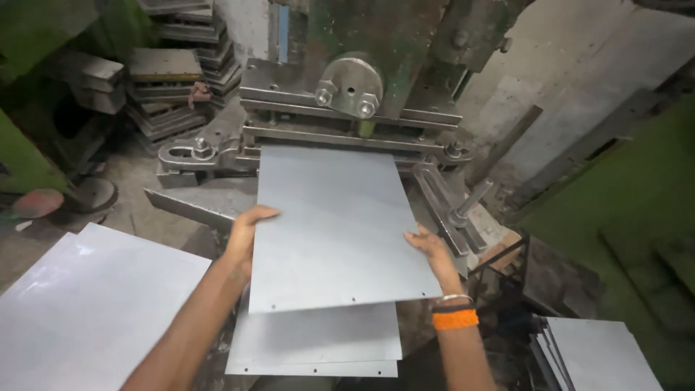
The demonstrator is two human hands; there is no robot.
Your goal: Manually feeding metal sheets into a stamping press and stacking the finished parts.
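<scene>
Currently feeding | grey metal sheet (333, 228) far edge at press (355, 87) slot, lying over two more sheets | left hand (246, 235), right hand (434, 253) fingers pinching its side edges | likely next: square, even push toward press

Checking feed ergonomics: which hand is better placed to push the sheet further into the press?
Probably the right hand: it grips the metal sheet edge nearer the press. The left hand sits on the opposite edge, steadying.
</scene>
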